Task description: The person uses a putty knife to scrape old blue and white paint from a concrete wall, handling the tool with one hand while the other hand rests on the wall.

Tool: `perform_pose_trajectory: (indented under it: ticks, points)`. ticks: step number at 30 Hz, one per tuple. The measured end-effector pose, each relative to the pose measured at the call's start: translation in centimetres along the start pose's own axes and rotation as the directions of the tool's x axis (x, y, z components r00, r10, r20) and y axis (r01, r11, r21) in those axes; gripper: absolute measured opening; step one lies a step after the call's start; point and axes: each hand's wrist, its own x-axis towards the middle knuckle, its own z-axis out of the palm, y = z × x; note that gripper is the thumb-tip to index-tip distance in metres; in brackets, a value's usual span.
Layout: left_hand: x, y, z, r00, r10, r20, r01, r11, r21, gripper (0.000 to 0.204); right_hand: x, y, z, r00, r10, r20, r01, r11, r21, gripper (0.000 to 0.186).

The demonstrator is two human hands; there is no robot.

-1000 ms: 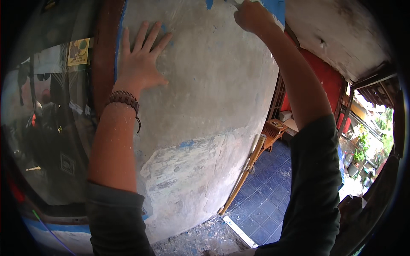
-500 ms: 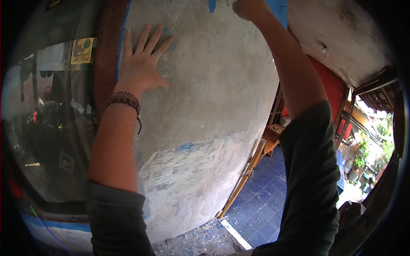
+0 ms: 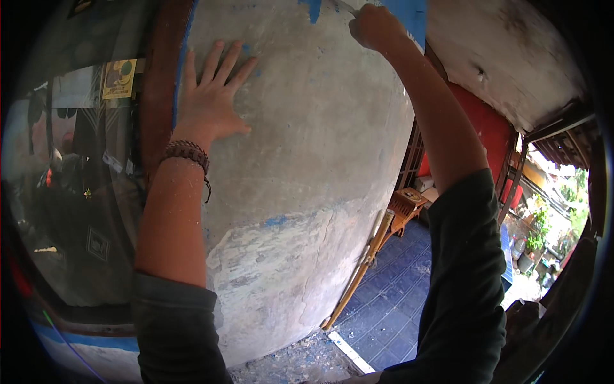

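Observation:
My left hand lies flat on a bare grey wall, fingers spread, a braided bracelet round its wrist. High up at the wall's right side, my right hand is closed round a scraper. Only a bit of its thin grey blade shows; the rest is hidden by the fist or beyond the top edge. Blue paint remains on the wall to the right of that hand, and a small blue patch is left of it. Lower down, the wall has a rough, whitish, flaked area.
A dark-framed window stands at the left. Bamboo poles lean by the wall's right edge, near a wooden chair on blue floor tiles. Paint flakes litter the ground below.
The view has shifted slightly, so my right hand sits a little lower in the picture and the blade now shows. My left hand stays pressed on the same place.

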Motion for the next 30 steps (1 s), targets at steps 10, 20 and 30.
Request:
perform_pose_trajectory:
  ticks: [10, 20, 30]
  points:
    - [0.3, 0.4, -0.1, 1.000, 0.011, -0.020, -0.011, 1.000, 0.002, 0.119, 1.2, 0.6, -0.3, 0.997, -0.060, 0.048, 0.064, 0.994, -0.084, 0.039]
    - [0.6, 0.4, 0.0, 0.999, 0.019, -0.040, -0.019, 1.000, -0.006, 0.118, 2.4, 1.1, -0.2, 1.000, -0.016, -0.024, 0.015, 0.998, -0.056, 0.039]
    - [0.6, 0.6, -0.4, 1.000, 0.011, 0.001, -0.011, 1.000, -0.012, 0.119, 2.9, 1.3, 0.1, 0.999, 0.002, -0.051, -0.010, 0.989, -0.146, 0.038]
